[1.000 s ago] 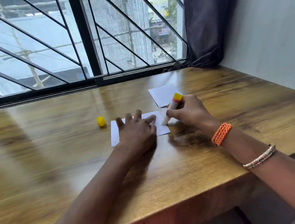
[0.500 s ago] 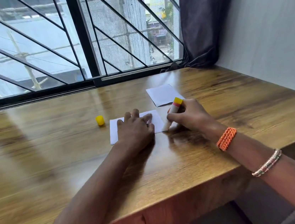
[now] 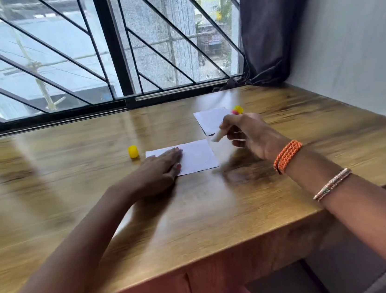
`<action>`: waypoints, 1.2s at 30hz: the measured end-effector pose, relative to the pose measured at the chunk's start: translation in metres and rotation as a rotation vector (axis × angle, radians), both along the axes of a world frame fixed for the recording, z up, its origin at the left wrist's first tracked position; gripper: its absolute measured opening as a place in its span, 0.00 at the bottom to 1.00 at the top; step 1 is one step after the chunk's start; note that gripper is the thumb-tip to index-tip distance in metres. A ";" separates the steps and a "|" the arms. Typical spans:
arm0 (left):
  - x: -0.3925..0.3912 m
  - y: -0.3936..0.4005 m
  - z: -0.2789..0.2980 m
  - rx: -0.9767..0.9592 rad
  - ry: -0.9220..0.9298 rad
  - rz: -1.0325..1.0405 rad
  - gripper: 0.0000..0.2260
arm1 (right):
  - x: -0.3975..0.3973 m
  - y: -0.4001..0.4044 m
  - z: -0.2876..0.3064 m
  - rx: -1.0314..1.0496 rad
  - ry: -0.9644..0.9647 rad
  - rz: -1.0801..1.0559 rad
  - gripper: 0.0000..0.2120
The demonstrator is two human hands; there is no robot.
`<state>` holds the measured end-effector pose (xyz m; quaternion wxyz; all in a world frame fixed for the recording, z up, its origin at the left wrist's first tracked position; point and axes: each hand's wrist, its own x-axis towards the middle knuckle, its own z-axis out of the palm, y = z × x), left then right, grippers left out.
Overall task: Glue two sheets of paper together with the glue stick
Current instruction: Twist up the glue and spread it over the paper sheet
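A white paper sheet lies flat on the wooden table. My left hand rests on its left part with straight fingers. A second white sheet lies just behind it, to the right. My right hand grips the uncapped glue stick, lifted off the table above the gap between the two sheets; its white tip points down-left and its yellow end sticks up behind my fingers. The yellow cap stands on the table left of the near sheet.
A barred window runs along the far edge of the table. A dark curtain hangs at the back right corner, beside a grey wall on the right.
My right hand lifted the glue stick off the near sheet's right edge and drew it up and back. My left hand slid left, uncovering the right half of the sheet.
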<state>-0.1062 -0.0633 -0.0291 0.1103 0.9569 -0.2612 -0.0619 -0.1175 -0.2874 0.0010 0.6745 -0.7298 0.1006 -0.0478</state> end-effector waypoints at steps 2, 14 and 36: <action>-0.001 0.000 -0.001 0.007 -0.002 -0.004 0.22 | 0.002 0.003 -0.004 0.008 -0.010 0.008 0.05; -0.046 -0.014 0.018 0.211 -0.038 0.125 0.06 | -0.006 0.000 -0.012 -0.017 -0.074 0.019 0.04; -0.014 0.012 -0.002 0.111 -0.131 0.045 0.31 | 0.006 0.005 -0.017 -0.076 -0.113 0.026 0.06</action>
